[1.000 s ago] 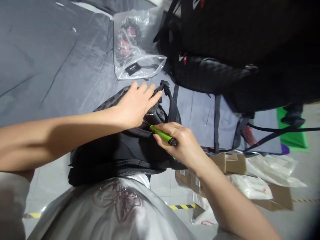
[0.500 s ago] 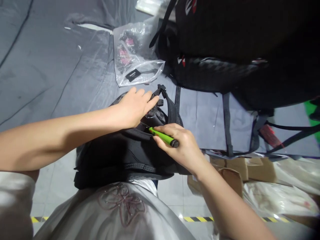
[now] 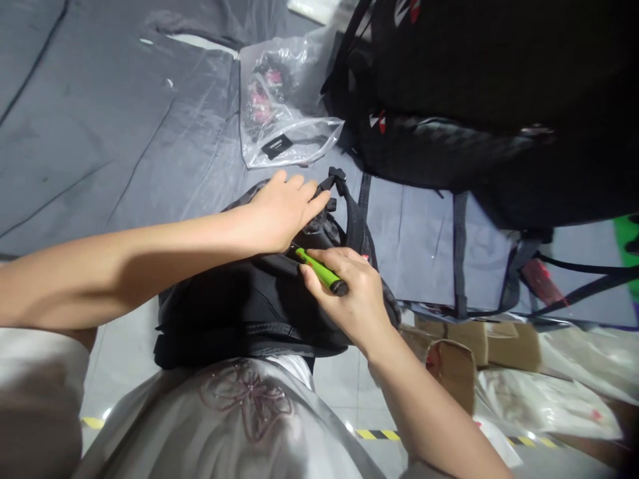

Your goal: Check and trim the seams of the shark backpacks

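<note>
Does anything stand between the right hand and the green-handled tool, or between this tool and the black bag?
Nothing visible separates the right hand from the green-handled tool, which it grips. The left hand lies over the black bag at the tool's front end; whether it blocks the tip, I cannot tell.

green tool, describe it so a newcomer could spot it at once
Find the black backpack in front of the person's pale shirt. Over it, the right hand grips the green tool, pointing toward the left hand. Its bright green handle with a black end stands out against the dark backpack.
</note>
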`<state>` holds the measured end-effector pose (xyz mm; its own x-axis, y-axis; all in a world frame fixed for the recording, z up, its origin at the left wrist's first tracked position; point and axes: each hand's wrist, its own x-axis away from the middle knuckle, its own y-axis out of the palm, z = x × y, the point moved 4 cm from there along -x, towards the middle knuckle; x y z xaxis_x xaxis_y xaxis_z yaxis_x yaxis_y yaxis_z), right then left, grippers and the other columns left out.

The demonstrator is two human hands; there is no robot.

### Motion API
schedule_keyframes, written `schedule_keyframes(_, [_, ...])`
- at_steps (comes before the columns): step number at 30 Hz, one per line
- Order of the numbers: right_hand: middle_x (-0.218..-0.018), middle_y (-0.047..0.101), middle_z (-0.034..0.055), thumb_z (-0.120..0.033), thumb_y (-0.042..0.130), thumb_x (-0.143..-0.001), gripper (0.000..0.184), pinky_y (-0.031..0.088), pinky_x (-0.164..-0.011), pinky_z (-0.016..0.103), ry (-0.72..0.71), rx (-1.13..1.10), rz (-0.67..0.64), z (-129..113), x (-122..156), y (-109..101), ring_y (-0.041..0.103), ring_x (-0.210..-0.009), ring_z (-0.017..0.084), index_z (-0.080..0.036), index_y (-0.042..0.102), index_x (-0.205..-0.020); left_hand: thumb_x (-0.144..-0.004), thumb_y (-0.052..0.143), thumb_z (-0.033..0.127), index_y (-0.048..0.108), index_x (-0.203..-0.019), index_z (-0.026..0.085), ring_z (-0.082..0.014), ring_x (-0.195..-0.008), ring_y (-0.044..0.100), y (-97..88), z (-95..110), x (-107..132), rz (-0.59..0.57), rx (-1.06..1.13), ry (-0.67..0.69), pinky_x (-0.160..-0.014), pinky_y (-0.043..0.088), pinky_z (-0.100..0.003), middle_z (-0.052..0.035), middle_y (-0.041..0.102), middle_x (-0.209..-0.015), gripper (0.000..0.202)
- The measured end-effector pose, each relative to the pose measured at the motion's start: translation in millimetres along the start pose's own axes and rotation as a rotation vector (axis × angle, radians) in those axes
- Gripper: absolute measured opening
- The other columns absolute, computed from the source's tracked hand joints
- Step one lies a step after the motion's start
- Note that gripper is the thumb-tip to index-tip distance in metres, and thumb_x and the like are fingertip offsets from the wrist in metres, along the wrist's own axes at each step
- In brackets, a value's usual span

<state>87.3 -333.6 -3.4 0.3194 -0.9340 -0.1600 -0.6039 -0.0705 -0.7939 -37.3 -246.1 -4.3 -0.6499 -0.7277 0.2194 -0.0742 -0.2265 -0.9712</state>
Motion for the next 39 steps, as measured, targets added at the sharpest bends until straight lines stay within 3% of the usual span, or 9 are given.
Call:
schedule_keyframes(12, [-0.090, 0.076, 0.0070, -0.033, 0.063, -0.090, 0.016, 0.053, -0.081, 0.042, 0.061, 0.116, 0.092, -7.2, 5.3, 3.5, 0.070, -0.083, 0.024, -0.022, 0.073, -0.097, -0.079, 0.065, 0.034, 0.024, -0.157, 0.022, -0.0350, -0.132, 0.041, 2.2, 0.0, 2.3, 0.026, -0.097, 0.020, -0.108, 0.031, -0.044, -0.0116, 0.042, -0.153, 0.089])
schedule_keyframes(25, [-0.091, 0.077, 0.0065, -0.032, 0.064, -0.090, 0.015, 0.048, -0.086, 0.043, 0.077, 0.093, 0.099, -7.8, 6.2, 3.3, 0.071, -0.086, 0.024, -0.022, 0.073, -0.097, -0.081, 0.065, 0.034, 0.028, -0.156, 0.018, -0.0332, -0.129, 0.044, -1.8, 1.5, 5.5, 0.039, -0.107, 0.024, -0.105, 0.032, -0.042, -0.0139, 0.042, -0.153, 0.085])
schedule_keyframes(30, [-0.101, 0.077, 0.0053, -0.029, 0.066, -0.087, 0.017, 0.050, -0.090, 0.044, 0.121, -0.021, 0.027, -2.9, 6.3, 2.1, 0.070, -0.093, 0.025, -0.025, 0.073, -0.102, -0.082, 0.061, 0.033, 0.026, -0.157, 0.022, -0.0342, -0.132, 0.041, -1.1, 0.6, 5.8, 0.039, -0.075, 0.012, -0.107, 0.030, -0.044, -0.0110, 0.042, -0.154, 0.084])
schedule_keyframes(35, [-0.100, 0.077, 0.0064, -0.031, 0.066, -0.088, 0.016, 0.050, -0.092, 0.047, 0.153, -0.015, 0.053, -1.4, 7.4, 2.0, 0.070, -0.094, 0.026, -0.025, 0.074, -0.101, -0.082, 0.061, 0.035, 0.021, -0.158, 0.027, -0.0350, -0.135, 0.039, -0.4, 0.4, 5.3, 0.020, -0.083, 0.005, -0.108, 0.029, -0.045, -0.0085, 0.041, -0.155, 0.087])
schedule_keyframes(39, [-0.099, 0.077, 0.0068, -0.031, 0.066, -0.088, 0.015, 0.051, -0.090, 0.045, 0.159, -0.020, 0.085, -0.4, 8.3, 3.6, 0.071, -0.092, 0.025, -0.024, 0.074, -0.099, -0.082, 0.064, 0.034, 0.025, -0.157, 0.023, -0.0341, -0.134, 0.041, -1.6, 0.8, 5.6, 0.027, -0.082, 0.006, -0.108, 0.031, -0.043, -0.0108, 0.041, -0.155, 0.085])
